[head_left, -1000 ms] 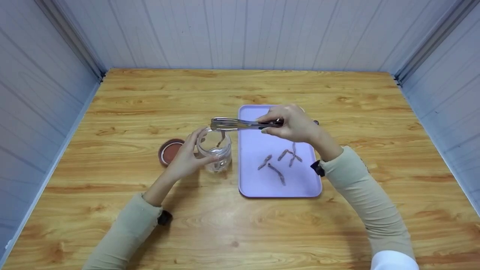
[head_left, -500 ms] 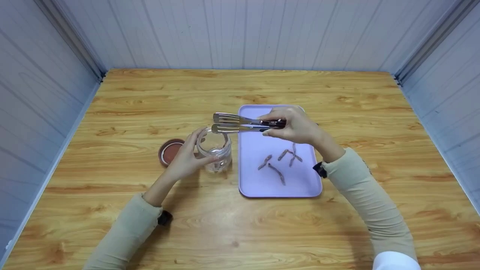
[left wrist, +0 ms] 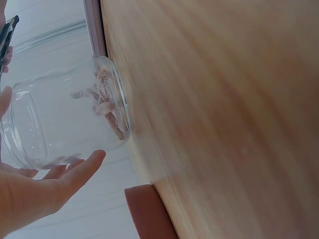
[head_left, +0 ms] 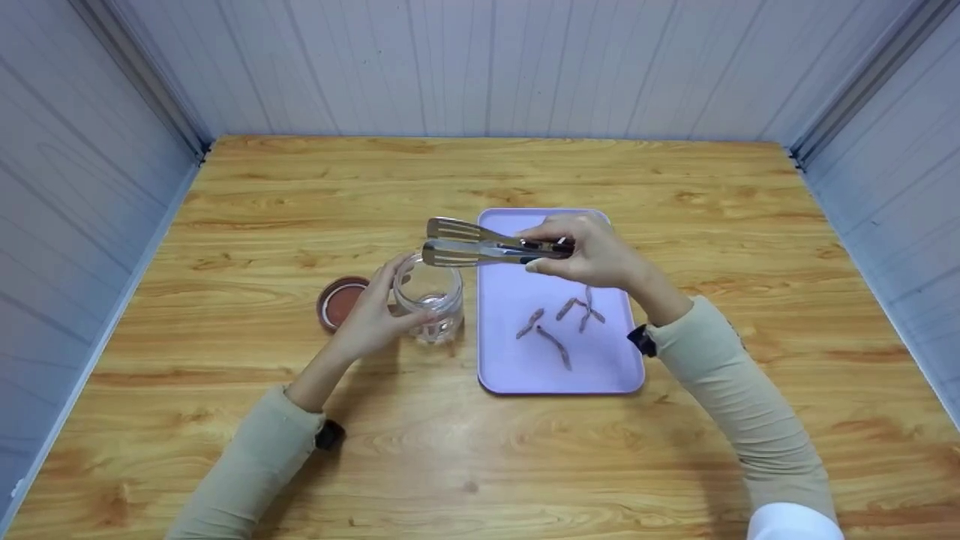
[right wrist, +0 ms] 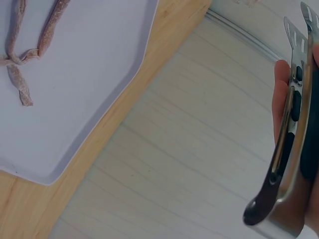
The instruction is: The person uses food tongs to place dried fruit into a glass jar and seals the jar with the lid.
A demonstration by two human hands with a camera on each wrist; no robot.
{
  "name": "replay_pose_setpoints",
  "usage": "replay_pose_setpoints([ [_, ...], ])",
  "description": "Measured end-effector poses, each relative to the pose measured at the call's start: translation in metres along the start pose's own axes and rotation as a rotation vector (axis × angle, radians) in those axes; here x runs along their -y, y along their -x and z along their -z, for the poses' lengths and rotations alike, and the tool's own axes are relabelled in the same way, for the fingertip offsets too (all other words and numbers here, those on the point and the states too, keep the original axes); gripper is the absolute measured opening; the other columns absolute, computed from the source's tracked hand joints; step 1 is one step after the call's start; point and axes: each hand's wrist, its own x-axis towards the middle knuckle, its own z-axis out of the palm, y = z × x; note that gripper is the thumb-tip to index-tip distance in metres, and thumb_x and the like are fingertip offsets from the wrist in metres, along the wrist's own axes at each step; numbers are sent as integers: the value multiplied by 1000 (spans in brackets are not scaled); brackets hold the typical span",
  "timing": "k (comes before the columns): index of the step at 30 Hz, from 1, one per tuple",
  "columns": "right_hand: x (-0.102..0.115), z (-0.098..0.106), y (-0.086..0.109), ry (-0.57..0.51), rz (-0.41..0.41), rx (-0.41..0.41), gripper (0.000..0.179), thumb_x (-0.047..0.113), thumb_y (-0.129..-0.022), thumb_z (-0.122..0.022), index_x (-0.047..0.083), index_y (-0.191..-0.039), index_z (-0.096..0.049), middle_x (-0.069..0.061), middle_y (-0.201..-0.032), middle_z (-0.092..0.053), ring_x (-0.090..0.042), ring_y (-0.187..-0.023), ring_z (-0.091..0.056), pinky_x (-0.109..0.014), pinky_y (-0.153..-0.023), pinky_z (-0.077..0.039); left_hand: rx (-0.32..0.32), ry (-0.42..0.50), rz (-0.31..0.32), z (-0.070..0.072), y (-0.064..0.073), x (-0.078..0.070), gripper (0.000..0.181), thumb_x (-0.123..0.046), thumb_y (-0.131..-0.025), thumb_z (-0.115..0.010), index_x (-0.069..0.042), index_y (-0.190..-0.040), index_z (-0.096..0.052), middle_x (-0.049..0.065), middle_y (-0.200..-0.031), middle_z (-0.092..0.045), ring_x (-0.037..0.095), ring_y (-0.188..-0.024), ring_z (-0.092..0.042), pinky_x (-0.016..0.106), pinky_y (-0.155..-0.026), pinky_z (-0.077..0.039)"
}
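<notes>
My left hand (head_left: 375, 315) grips a clear glass jar (head_left: 442, 324) standing on the table, with the thumb on its near side. In the left wrist view, several brown, pale-dusted dried strips (left wrist: 103, 104) lie at the jar's bottom. Metal slotted tongs (head_left: 450, 256) are in my right hand (head_left: 585, 251), held level over the jar's mouth. Their two blades are spread, and nothing shows between them. Below my right hand lies a lilac tray (head_left: 502, 375) bearing several more of these strips (head_left: 553, 347), some crossing each other.
Left of the jar, partly behind my left hand, a reddish-brown lid (head_left: 343, 304) lies with its inside up. The wooden table (head_left: 465, 465) meets pale panel walls (head_left: 487, 67) at its back and sides.
The tongs' blades have spread apart, and the strip hanging from them has dropped into the jar. My right hand has shifted very slightly right. My left hand and the jar have stayed put.
</notes>
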Motion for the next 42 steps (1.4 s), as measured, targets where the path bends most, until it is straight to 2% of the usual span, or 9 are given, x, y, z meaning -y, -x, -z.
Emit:
replay_pose_setpoints([
  [9, -7, 17, 20, 90, 40, -79, 36, 9, -75, -70, 3, -110, -61, -7, -91, -62, -13, -60, -48, -27, -49, -39, 0, -16, 30, 1, 0, -3, 86, -33, -69, -74, -7, -137, -27, 9, -132, -36, 25, -118, -36, 42, -96, -27],
  [13, -14, 26, 35, 145, 35, -107, 39, 8, -73, -72, 3, -110, -61, -6, -89, -60, -14, -59, -47, -28, -49, -38, 2, 14, 29, 3, 4, -20, 83, -22, -72, -74, -2, -136, -26, 16, -131, -36, 32, -118, -34, 45, -95, -28],
  [17, -20, 35, 55, 181, -35, -107, 40, 9, -72, -72, 5, -111, -61, -4, -86, -59, -12, -59, -43, -25, -49, -35, 9, 25, 33, 6, 8, -39, 79, -14, -73, -73, 3, -135, -26, 20, -130, -35, 35, -118, -34, 45, -95, -28],
  [21, -27, 42, 75, 205, -100, -95, 40, 11, -74, -71, 5, -112, -60, -3, -84, -58, -10, -60, -43, -24, -49, -35, 10, 21, 44, 6, 9, -44, 79, -13, -73, -73, 3, -134, -26, 21, -130, -35, 35, -118, -34, 44, -96, -28],
  [29, -39, 47, 117, 241, -174, -76, 38, 10, -75, -70, 3, -111, -61, -1, -83, -59, -11, -59, -45, -22, -47, -37, 10, 15, 44, 6, 9, -43, 79, -13, -73, -73, 3, -134, -26, 20, -131, -35, 34, -118, -33, 43, -96, -27],
  [32, -43, 47, 131, 217, -252, -60, 36, 9, -75, -69, 1, -109, -61, -2, -83, -60, -11, -61, -48, -22, -47, -39, 10, 12, 46, 6, 9, -43, 80, -14, -73, -73, 3, -134, -26, 19, -132, -35, 33, -119, -33, 43, -97, -26],
  [37, -47, 46, 148, 172, -434, -22, 33, 11, -76, -69, 0, -107, -62, -6, -86, -63, -14, -67, -53, -23, -54, -45, 13, 7, 54, 7, 9, -45, 79, -15, -73, -73, 3, -134, -26, 19, -131, -35, 34, -118, -33, 44, -96, -26],
  [42, -51, 46, 158, 160, -504, -10, 32, 9, -76, -68, 0, -105, -63, -7, -86, -64, -16, -70, -55, -24, -58, -45, 18, 20, 54, 7, 9, -45, 80, -14, -72, -73, 4, -134, -26, 21, -129, -36, 35, -117, -34, 45, -95, -28],
])
